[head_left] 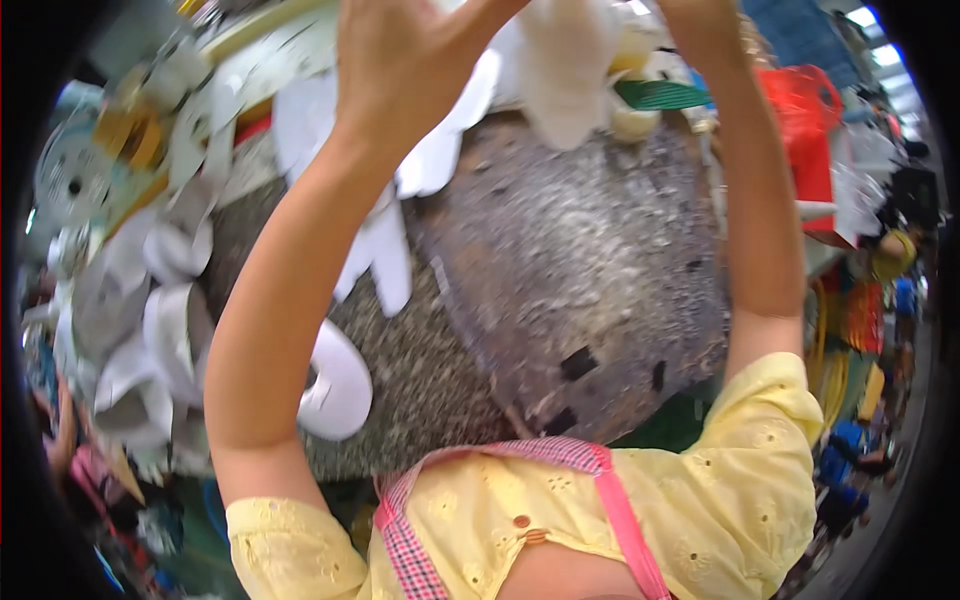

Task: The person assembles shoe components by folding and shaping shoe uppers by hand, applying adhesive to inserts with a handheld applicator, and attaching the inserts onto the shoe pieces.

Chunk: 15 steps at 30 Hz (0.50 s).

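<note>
Rightward, a red bag point(797, 105), contents unclear — left hand point(415, 45), right hand point(700, 14): whether gripping, I can't tell.

The worktop point(420, 385) looks like speckled stone; the dark sheet point(590, 240) is rough, crusted with pale residue. The blurred white piece point(565, 75) at its far edge looks smooth and matt, the red bag point(800, 110) glossy plastic.
</note>
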Each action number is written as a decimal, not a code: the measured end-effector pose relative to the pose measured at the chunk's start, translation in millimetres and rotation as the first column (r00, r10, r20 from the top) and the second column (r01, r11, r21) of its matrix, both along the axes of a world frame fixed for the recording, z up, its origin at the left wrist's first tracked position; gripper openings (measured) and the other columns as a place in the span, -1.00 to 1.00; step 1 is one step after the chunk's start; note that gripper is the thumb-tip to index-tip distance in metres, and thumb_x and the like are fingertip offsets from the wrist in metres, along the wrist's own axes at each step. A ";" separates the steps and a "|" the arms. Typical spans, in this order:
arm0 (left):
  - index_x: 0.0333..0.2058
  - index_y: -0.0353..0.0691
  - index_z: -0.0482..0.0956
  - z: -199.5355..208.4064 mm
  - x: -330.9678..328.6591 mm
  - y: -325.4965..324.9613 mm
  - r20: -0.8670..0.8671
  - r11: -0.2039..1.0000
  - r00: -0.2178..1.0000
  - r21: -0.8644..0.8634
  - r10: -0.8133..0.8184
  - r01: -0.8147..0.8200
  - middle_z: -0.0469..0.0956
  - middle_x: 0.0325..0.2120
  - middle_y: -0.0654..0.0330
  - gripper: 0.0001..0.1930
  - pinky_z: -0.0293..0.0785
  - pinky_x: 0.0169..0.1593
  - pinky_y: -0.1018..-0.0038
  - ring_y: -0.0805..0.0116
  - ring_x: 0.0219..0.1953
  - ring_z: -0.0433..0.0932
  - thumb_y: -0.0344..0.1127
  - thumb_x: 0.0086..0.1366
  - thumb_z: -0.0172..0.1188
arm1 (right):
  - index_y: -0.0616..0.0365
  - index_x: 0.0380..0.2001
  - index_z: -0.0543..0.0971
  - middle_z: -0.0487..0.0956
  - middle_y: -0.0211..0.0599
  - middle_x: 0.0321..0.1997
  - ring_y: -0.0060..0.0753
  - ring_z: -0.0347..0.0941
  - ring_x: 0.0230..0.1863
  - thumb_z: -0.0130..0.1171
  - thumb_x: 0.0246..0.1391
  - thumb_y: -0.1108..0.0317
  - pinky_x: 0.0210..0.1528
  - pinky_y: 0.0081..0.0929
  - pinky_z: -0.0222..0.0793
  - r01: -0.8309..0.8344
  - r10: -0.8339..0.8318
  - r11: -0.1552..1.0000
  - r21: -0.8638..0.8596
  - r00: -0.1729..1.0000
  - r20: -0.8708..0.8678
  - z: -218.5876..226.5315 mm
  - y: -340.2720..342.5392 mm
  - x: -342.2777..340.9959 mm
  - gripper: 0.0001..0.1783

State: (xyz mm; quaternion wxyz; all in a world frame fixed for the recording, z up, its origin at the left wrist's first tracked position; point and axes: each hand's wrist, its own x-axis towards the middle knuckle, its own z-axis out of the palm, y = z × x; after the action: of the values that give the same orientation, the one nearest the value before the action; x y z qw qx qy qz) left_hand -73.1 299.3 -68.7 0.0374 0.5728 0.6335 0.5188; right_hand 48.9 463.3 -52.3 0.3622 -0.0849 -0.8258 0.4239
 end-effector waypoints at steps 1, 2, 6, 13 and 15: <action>0.07 -0.36 -0.13 20.0 -2.9 -17.9 0.653 0.956 0.699 0.171 -0.292 0.240 0.20 -0.11 -0.13 -0.09 0.26 -0.01 0.37 0.14 -0.06 0.29 0.04 -0.05 0.20 | 0.22 -0.59 0.50 0.49 -0.38 -0.65 -0.67 0.38 -0.62 0.15 -0.19 0.57 -0.56 -0.80 0.28 -0.048 0.048 0.998 -0.038 0.999 -0.018 3.1 -16.4 -5.5 -0.96; 0.07 -0.41 -0.15 37.3 34.3 -25.0 0.548 0.995 0.834 0.093 -0.071 0.024 0.24 -0.15 -0.14 -0.06 0.33 -0.08 0.42 0.17 -0.10 0.33 -0.04 -0.09 0.26 | 0.23 -0.60 0.49 0.48 -0.40 -0.65 -0.69 0.37 -0.61 0.15 -0.20 0.57 -0.57 -0.80 0.27 -0.031 0.032 0.999 0.025 0.999 -0.029 18.3 -28.3 4.6 -0.96; 0.09 -0.29 -0.12 22.2 30.4 -53.0 0.388 0.951 0.898 0.136 0.207 -0.278 0.21 -0.11 -0.10 -0.09 0.35 -0.11 0.46 0.19 -0.12 0.35 -0.16 -0.12 0.32 | 0.25 -0.62 0.48 0.46 -0.44 -0.65 -0.74 0.35 -0.59 0.16 -0.23 0.57 -0.56 -0.82 0.25 -0.177 0.174 0.984 -0.032 0.981 -0.090 5.5 -86.6 -24.0 -0.95; -0.28 -0.20 0.43 14.5 5.0 -123.4 0.348 0.965 0.909 0.039 0.231 -0.260 0.44 -0.48 0.22 -0.62 0.32 -0.29 0.54 0.42 -0.41 0.40 -0.28 -0.13 0.29 | 0.25 -0.58 0.50 0.48 -0.41 -0.61 -0.68 0.37 -0.55 0.16 -0.23 0.51 -0.49 -0.73 0.28 -0.232 0.233 0.971 0.059 0.973 -0.003 -5.8 -145.1 -24.8 -0.94; -0.25 -0.23 0.41 16.1 9.6 -134.2 0.344 0.959 0.902 0.010 0.262 -0.283 0.45 -0.42 0.21 -0.60 0.34 -0.29 0.59 0.48 -0.39 0.41 -0.33 -0.11 0.29 | 0.19 -0.56 0.50 0.48 -0.40 -0.66 -0.73 0.35 -0.56 0.19 -0.27 0.45 -0.49 -0.71 0.28 -0.188 0.193 0.975 0.119 0.981 -0.026 -5.5 -158.6 -19.8 -0.90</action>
State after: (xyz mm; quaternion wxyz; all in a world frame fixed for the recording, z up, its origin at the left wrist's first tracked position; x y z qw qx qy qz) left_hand -63.5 165.0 -52.6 0.0558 0.3814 0.6754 0.6286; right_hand 29.1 304.7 -57.8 0.3395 0.0238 -0.8463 0.4098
